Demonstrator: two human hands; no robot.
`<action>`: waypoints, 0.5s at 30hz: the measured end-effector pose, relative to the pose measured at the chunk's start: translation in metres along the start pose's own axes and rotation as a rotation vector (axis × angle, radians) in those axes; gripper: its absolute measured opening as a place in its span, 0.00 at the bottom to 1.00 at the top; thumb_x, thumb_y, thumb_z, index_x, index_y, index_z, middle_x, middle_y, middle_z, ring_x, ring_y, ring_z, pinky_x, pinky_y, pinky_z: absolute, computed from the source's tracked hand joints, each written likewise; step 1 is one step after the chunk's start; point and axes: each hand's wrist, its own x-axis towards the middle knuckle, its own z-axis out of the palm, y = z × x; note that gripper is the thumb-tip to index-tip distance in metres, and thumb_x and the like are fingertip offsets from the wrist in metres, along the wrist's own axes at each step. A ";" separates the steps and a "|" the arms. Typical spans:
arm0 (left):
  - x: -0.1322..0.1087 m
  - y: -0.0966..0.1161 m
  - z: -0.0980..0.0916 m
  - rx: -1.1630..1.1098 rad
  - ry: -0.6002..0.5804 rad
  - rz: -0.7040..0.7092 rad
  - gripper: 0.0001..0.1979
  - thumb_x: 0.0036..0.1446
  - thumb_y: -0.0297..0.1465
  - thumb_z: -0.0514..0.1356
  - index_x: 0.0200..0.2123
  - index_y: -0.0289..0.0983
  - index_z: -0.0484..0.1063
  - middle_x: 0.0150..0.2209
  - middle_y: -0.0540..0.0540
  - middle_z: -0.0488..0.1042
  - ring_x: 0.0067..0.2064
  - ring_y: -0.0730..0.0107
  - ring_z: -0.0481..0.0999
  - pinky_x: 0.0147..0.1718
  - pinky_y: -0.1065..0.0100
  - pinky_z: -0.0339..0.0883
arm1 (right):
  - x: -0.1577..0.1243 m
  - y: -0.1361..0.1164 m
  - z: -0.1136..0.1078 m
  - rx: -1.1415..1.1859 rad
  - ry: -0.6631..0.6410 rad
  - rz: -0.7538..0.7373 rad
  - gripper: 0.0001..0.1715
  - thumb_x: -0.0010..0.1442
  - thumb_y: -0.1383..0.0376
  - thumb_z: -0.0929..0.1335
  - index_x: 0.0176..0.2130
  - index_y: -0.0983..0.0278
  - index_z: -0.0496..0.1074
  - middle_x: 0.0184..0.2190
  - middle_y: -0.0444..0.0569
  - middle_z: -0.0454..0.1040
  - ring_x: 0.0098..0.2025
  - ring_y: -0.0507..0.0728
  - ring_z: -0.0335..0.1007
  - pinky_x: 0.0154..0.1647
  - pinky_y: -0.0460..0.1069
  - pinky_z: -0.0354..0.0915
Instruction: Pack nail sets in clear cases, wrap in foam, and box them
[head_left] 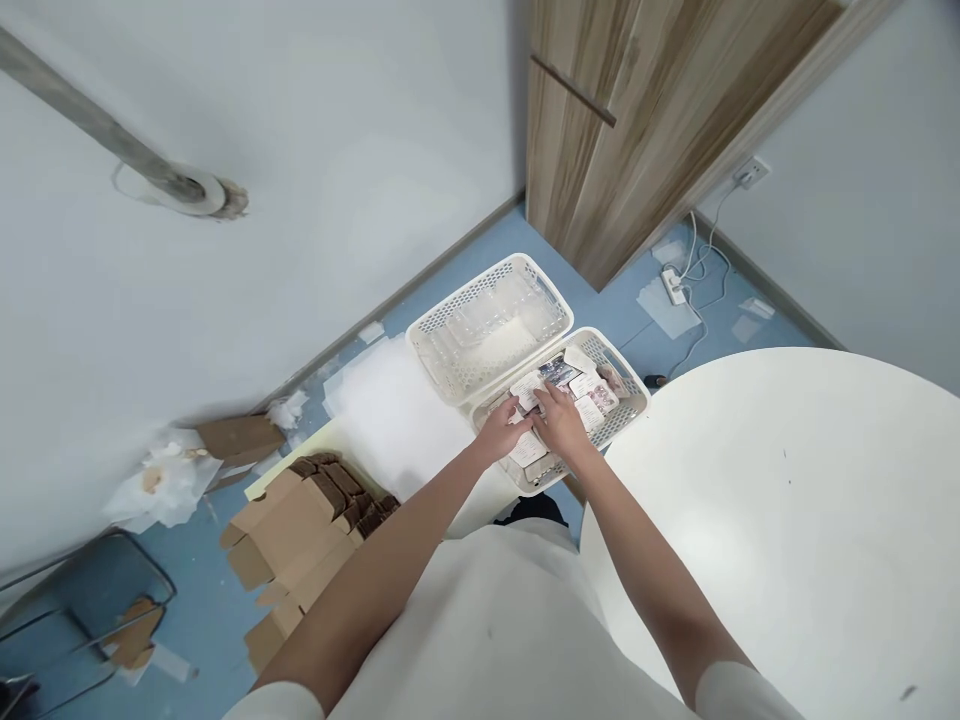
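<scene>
Both my arms reach down into a white plastic basket (634,412) on the floor, filled with several small flat packets (592,392). My left hand (501,430) rests on the packets at the basket's near left side, fingers curled around one of them. My right hand (559,420) lies beside it, fingers pressed down on the same packets. A second white basket (442,350), holding clear plastic bags (495,335), stands against the first on its far left side.
A round white table (787,520) fills the right foreground. Folded cardboard boxes (300,540) lie stacked at the left on the blue floor. White foam sheets (397,410) lie by the baskets. A wooden door (637,120) and a power strip (673,285) are behind.
</scene>
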 end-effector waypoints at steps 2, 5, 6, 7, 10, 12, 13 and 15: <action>0.008 -0.002 0.004 -0.004 0.025 -0.069 0.34 0.47 0.35 0.61 0.57 0.36 0.55 0.60 0.39 0.53 0.60 0.55 0.52 0.55 0.60 0.50 | 0.008 0.002 0.003 0.014 -0.014 0.011 0.25 0.55 0.64 0.62 0.53 0.66 0.60 0.58 0.57 0.53 0.56 0.64 0.52 0.52 0.57 0.52; 0.011 -0.006 0.005 0.001 0.016 -0.108 0.34 0.48 0.36 0.60 0.57 0.35 0.54 0.61 0.40 0.52 0.61 0.56 0.50 0.56 0.61 0.46 | 0.012 0.005 0.008 0.032 -0.039 0.021 0.26 0.55 0.64 0.62 0.53 0.67 0.59 0.59 0.57 0.52 0.56 0.64 0.51 0.52 0.57 0.52; 0.011 -0.006 0.005 0.003 0.011 -0.105 0.34 0.48 0.37 0.60 0.57 0.35 0.55 0.61 0.40 0.52 0.61 0.57 0.50 0.57 0.61 0.46 | 0.013 0.006 0.010 0.036 -0.045 0.018 0.26 0.54 0.64 0.62 0.53 0.68 0.59 0.59 0.57 0.52 0.56 0.64 0.51 0.52 0.57 0.52; 0.011 -0.007 0.006 0.006 0.007 -0.102 0.33 0.47 0.37 0.60 0.57 0.35 0.55 0.60 0.41 0.52 0.61 0.57 0.50 0.57 0.62 0.45 | 0.012 0.007 0.011 0.040 -0.049 0.017 0.26 0.54 0.65 0.62 0.53 0.68 0.60 0.60 0.57 0.51 0.56 0.65 0.50 0.52 0.57 0.52; 0.011 -0.005 0.007 -0.007 0.017 -0.113 0.34 0.46 0.36 0.61 0.57 0.34 0.56 0.61 0.41 0.52 0.61 0.56 0.50 0.57 0.61 0.44 | 0.010 0.007 0.016 0.051 -0.046 0.038 0.27 0.51 0.68 0.63 0.52 0.69 0.60 0.59 0.59 0.51 0.57 0.65 0.48 0.52 0.57 0.51; 0.010 -0.002 0.008 -0.051 0.027 -0.117 0.33 0.46 0.35 0.61 0.56 0.35 0.57 0.60 0.42 0.53 0.61 0.56 0.51 0.56 0.61 0.46 | 0.009 0.006 0.017 0.073 -0.036 0.069 0.27 0.51 0.68 0.63 0.52 0.68 0.61 0.58 0.59 0.53 0.57 0.65 0.48 0.53 0.58 0.50; 0.009 0.000 0.009 -0.084 0.027 -0.111 0.31 0.46 0.34 0.60 0.55 0.37 0.59 0.59 0.43 0.55 0.60 0.56 0.52 0.55 0.61 0.48 | 0.009 0.005 0.017 0.089 -0.028 0.086 0.27 0.51 0.68 0.63 0.52 0.68 0.61 0.57 0.59 0.54 0.57 0.65 0.48 0.54 0.58 0.49; 0.004 0.006 0.008 -0.151 -0.002 -0.088 0.26 0.48 0.34 0.58 0.52 0.40 0.63 0.56 0.46 0.62 0.58 0.56 0.57 0.53 0.60 0.53 | 0.007 0.004 0.017 0.119 0.002 0.113 0.25 0.53 0.65 0.62 0.51 0.68 0.63 0.56 0.59 0.56 0.56 0.64 0.49 0.54 0.59 0.48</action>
